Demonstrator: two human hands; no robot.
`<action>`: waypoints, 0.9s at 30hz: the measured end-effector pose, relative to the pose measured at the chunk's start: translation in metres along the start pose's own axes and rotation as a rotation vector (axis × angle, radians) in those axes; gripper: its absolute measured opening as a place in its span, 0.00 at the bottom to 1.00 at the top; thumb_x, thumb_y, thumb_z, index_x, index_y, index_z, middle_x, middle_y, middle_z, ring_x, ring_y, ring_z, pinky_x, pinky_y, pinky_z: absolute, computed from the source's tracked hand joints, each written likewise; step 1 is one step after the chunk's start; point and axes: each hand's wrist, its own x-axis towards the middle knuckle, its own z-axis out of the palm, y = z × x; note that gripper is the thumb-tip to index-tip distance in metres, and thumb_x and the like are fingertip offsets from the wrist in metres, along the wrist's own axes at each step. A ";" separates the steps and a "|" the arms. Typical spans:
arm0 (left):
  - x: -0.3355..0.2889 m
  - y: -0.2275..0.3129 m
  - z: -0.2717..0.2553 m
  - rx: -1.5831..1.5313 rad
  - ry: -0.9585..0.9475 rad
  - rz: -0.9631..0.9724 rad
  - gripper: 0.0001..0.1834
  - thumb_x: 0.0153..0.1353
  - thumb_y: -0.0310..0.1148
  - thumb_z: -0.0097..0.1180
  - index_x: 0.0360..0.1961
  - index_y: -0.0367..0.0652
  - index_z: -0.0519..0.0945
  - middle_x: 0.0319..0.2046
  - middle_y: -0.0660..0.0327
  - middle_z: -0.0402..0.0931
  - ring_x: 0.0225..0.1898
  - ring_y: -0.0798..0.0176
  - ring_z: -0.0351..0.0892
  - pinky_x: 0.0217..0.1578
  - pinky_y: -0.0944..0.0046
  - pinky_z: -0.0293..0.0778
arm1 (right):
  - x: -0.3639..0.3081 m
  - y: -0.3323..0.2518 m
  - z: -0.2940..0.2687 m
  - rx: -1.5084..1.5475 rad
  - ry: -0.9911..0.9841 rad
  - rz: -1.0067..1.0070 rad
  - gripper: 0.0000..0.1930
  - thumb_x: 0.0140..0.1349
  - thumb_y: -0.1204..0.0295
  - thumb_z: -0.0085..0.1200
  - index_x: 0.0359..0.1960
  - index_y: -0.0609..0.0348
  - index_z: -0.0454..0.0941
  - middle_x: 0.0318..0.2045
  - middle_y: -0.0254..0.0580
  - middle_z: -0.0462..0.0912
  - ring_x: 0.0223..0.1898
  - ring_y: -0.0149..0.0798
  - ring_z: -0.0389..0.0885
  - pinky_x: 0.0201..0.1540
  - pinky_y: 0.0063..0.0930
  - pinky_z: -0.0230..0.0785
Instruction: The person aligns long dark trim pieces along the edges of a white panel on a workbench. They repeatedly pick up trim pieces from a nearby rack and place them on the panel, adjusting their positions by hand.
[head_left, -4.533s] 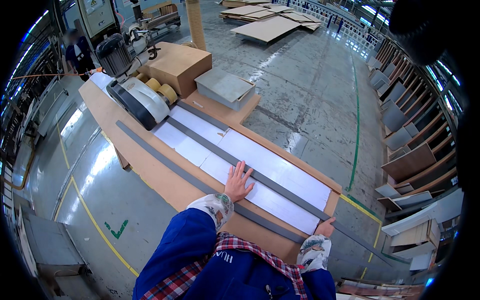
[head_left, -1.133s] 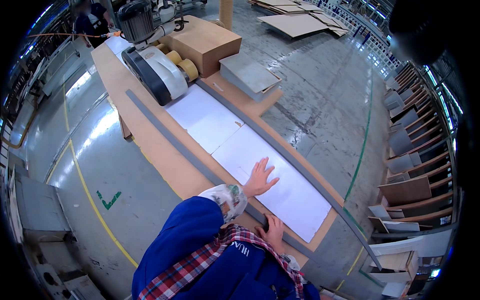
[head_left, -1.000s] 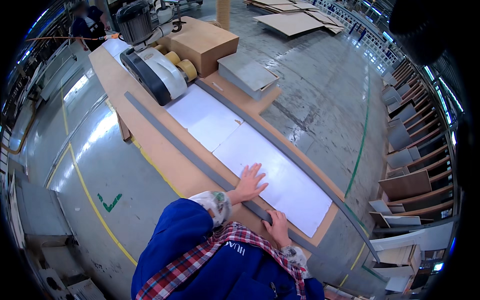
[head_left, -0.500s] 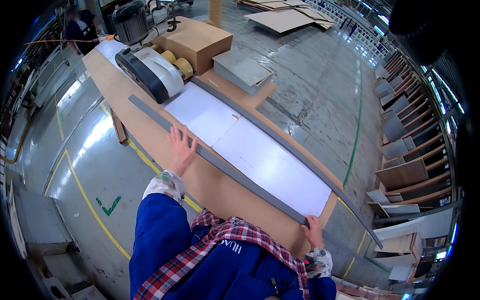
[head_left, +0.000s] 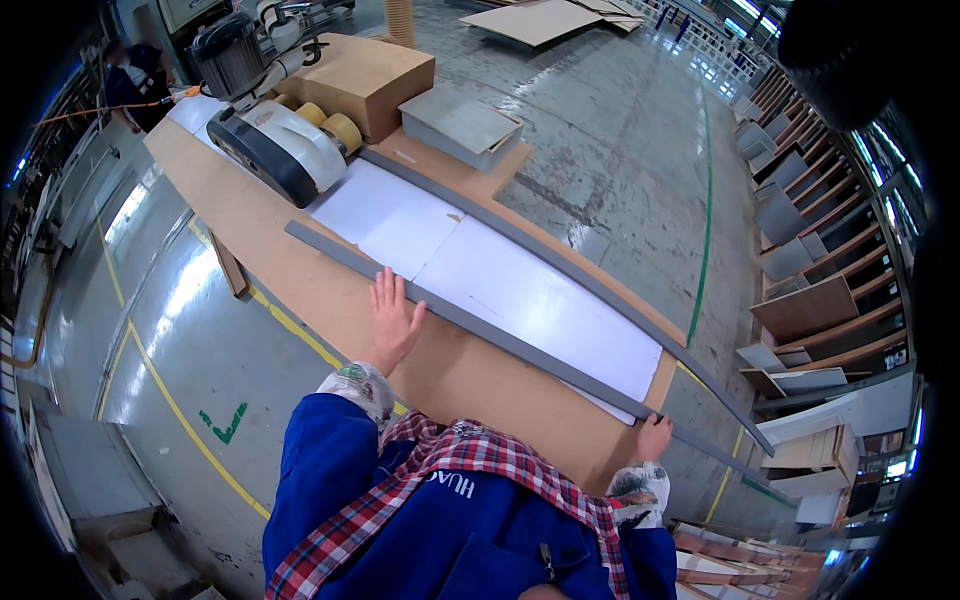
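A long narrow grey strip (head_left: 500, 345) lies slantwise along the near side of the wooden bench top (head_left: 450, 370), partly over the edge of a white surface (head_left: 530, 290). My left hand (head_left: 393, 318) rests on the strip left of its middle, fingers stretched out and pointing away from me. Farther right, at the bench's right end, my right hand (head_left: 655, 437) has its fingers closed round the strip. Beyond that hand the strip sticks out past the bench end. A second grey strip (head_left: 570, 268) runs along the far side of the white surface and also overhangs the right end.
At the bench's far left stands a feeder machine with a motor (head_left: 228, 55) and yellow rollers (head_left: 340, 132). Behind it sit a brown box (head_left: 370, 85) and a grey panel box (head_left: 462, 130). A rack of boards (head_left: 805, 300) lines the right. A person (head_left: 135, 80) stands far left.
The near strip has slid right along the bench, its left end now farther from the machine. Both hands have moved right with it. My view has shifted slightly.
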 end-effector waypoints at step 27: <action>0.005 0.075 0.037 0.207 -0.295 0.101 0.35 0.59 0.43 0.48 0.64 0.40 0.53 0.65 0.47 0.45 0.65 0.46 0.47 0.60 0.42 0.44 | 0.000 -0.038 0.010 0.208 0.178 0.757 0.30 0.60 0.45 0.36 0.37 0.67 0.70 0.28 0.60 0.79 0.34 0.60 0.78 0.39 0.50 0.69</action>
